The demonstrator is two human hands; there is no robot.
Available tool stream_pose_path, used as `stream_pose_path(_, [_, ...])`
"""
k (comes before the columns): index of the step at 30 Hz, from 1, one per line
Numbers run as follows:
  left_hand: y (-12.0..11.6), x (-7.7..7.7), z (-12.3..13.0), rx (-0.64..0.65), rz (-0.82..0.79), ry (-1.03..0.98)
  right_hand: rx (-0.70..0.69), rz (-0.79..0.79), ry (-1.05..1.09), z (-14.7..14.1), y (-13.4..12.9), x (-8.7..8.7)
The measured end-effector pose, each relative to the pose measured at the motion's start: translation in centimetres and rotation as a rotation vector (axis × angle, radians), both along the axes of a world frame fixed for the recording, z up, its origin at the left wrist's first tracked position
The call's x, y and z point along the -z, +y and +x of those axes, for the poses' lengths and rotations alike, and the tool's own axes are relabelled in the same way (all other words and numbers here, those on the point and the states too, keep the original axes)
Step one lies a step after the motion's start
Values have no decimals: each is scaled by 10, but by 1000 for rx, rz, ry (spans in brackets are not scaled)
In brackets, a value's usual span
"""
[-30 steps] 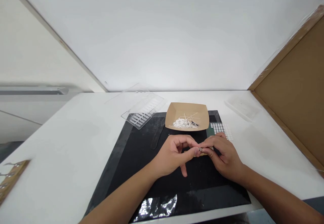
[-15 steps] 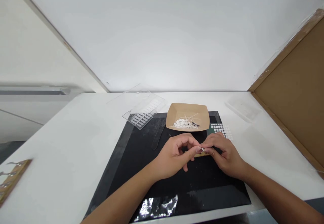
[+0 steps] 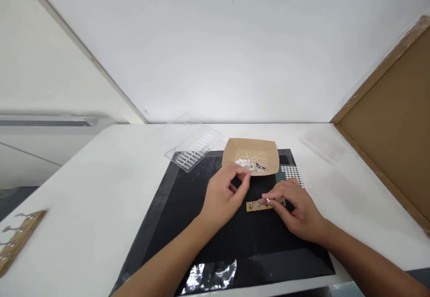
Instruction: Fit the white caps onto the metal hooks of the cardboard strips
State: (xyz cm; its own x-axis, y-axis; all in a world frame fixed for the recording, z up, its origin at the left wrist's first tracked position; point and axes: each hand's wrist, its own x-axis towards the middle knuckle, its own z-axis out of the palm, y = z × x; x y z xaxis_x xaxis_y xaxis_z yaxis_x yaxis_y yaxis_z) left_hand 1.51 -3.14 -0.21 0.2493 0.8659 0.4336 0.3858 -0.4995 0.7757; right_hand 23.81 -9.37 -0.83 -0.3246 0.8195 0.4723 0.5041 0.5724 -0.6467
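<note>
My left hand (image 3: 226, 188) is raised at the near edge of the brown paper tray (image 3: 250, 145), thumb and forefinger pinched together; whatever is between them is too small to make out. In the tray lie white scraps (image 3: 242, 164) and thin sticks. My right hand (image 3: 297, 205) pinches a small shiny metal piece (image 3: 268, 201) between thumb and fingertips. Just beneath it on the black mat (image 3: 188, 207) rests a narrow wooden strip (image 3: 254, 207) set with small metal parts. The fingers of my right hand cover some of that strip.
Clear plastic trays (image 3: 191, 149) overlap the mat's far left corner. A sheet of white round stickers (image 3: 295, 174) lies beyond my right hand. A translucent lid-like piece (image 3: 324, 147) sits at the back right, near a cardboard panel (image 3: 389, 122). Another wooden strip with metal pieces (image 3: 22, 238) is far left.
My left hand has parted from my right and moved up and left to the paper tray. The right hand keeps the metal piece, and the wooden strip beneath shows more.
</note>
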Motion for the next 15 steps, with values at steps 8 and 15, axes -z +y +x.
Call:
stream_pose_path(8, [27,13,-12,-260,265,118,31,42,5,-5,-2,-3])
stream_pose_path(15, [25,15,-13,-279,181,94,104,27,4,-4,1,5])
